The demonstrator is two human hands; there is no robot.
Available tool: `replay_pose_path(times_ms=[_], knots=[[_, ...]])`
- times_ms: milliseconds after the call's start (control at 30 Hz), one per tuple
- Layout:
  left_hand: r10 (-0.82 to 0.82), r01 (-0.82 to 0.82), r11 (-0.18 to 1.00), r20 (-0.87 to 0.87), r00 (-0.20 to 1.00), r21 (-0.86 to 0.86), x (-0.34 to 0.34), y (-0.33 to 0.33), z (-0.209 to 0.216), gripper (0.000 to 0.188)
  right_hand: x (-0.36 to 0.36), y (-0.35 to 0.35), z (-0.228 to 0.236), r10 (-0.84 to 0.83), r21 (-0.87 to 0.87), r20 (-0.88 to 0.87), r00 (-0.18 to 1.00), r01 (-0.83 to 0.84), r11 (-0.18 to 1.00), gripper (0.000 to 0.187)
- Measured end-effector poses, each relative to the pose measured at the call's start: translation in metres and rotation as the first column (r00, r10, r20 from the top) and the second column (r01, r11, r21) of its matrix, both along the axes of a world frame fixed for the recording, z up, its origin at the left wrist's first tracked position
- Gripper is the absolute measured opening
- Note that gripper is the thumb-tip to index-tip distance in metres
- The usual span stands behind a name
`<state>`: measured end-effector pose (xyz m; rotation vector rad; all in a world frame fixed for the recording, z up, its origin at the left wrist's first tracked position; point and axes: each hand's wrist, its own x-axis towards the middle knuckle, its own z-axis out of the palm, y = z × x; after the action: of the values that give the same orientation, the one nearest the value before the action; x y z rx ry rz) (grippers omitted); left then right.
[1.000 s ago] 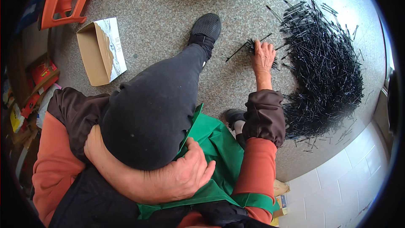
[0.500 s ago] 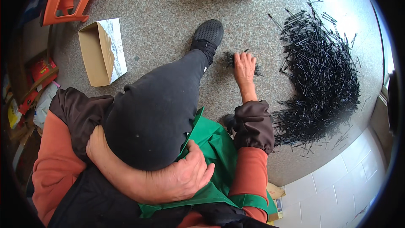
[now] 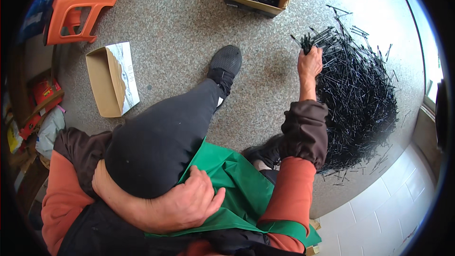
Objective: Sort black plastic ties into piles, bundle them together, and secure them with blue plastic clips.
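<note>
My right hand (image 3: 310, 62) is closed around a bunch of thin black plastic sticks (image 3: 306, 42), whose ends poke out past the fingers. It is at the near-left side of a large heap of similar black sticks (image 3: 358, 102) on the floor. What the sticks are exactly is too small to tell. My left arm wraps around my raised left knee. My left hand (image 3: 187, 205) lies against the leg and the green apron (image 3: 241, 180), thumb apart from the loosely bent fingers, holding nothing I can see.
A cardboard box (image 3: 251, 5) holding black sticks stands at the far middle. Another cardboard box (image 3: 108, 83), with a torn white flap, lies at left near an orange plastic stool (image 3: 78, 12). My dark shoe (image 3: 226, 60) is on the speckled floor. A white tiled surface (image 3: 379, 208) is at lower right.
My right hand has moved from the floor near my shoe to the right, up to the heap's edge, with the bunch of sticks. The view has shifted, showing more of the far box.
</note>
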<state>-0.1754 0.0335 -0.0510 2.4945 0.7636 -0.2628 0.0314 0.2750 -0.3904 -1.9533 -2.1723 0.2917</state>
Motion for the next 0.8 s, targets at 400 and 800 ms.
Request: replay_pose_path(times_ms=[400, 800], knots=[[0.103, -0.103, 0.995, 0.015, 0.995, -0.017, -0.018, 0.003, -0.006, 0.038, -0.009, -0.017, -0.03, 0.181, -0.069, 0.047, 0.982, -0.177, 0.982, 0.013], [-0.142, 0.137, 0.99, 0.117, 0.983, 0.042, -0.003, -0.005, 0.003, 0.043, -0.009, -0.202, 0.007, -0.189, -0.255, -0.247, 0.95, 0.124, 0.959, 0.029]])
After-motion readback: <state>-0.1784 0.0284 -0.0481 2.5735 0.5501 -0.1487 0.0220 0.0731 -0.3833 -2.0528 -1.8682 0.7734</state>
